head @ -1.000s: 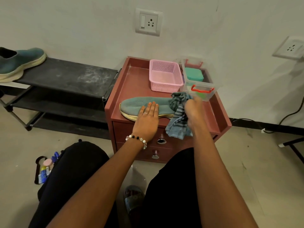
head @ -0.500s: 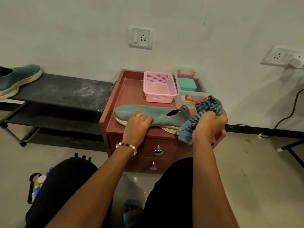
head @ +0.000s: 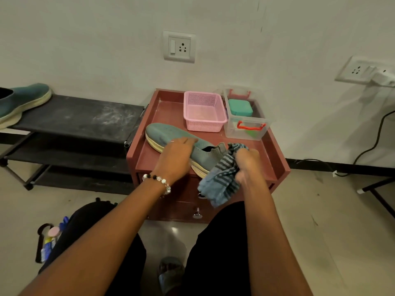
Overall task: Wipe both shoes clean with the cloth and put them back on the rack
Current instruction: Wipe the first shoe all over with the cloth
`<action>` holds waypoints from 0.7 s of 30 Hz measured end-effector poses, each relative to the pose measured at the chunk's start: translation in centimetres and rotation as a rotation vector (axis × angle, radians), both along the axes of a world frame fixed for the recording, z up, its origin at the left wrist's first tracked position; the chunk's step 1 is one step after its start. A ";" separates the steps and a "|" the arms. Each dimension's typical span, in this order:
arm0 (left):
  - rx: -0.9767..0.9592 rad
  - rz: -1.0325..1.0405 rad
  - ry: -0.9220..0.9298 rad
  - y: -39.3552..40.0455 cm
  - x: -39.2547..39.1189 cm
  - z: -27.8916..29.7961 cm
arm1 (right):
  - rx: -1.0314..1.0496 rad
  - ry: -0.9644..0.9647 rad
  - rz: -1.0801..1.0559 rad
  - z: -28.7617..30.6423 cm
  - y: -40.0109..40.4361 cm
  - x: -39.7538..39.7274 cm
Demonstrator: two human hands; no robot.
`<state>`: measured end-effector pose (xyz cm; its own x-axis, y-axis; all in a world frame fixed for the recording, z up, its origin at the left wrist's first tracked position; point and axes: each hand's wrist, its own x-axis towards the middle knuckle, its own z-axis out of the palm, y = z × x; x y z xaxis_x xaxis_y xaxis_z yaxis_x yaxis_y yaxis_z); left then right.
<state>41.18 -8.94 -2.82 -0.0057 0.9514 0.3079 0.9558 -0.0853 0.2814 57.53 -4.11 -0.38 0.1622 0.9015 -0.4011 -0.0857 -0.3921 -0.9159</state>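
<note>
A teal knit shoe [head: 164, 134] with a cream sole lies on the maroon cabinet top [head: 168, 107], toe to the left. My left hand [head: 176, 158] grips its middle, fingers curled over the upper. At the shoe's heel, my right hand [head: 248, 163] holds a bunched blue striped cloth [head: 222, 180], whose loose end hangs over the cabinet's front edge. The second teal shoe [head: 19, 101] sits at the far left end of the black shoe rack [head: 81, 118].
A pink basket [head: 203, 113] and a clear box [head: 245, 127] holding a teal container stand at the back of the cabinet. Drawer knobs face me. A pouch of small items [head: 48, 240] lies on the floor at left. A cable runs along the right wall.
My left hand went from lying flat on the shoe to gripping it. The right hand with the cloth swung off the heel to the right, then came back against it.
</note>
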 end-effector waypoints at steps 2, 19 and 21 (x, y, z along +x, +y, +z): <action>-0.023 -0.067 0.001 -1.2 0.9 0.1 | 0.011 0.012 -0.024 0.1 -0.3 -0.2; -0.164 -0.007 0.169 -1.6 1.2 -1.3 | 0.274 -1.125 0.764 -2.4 -5.5 -1.2; -0.160 -0.009 0.145 -1.8 1.0 -1.4 | 0.227 -1.059 0.649 -2.7 -5.3 -1.7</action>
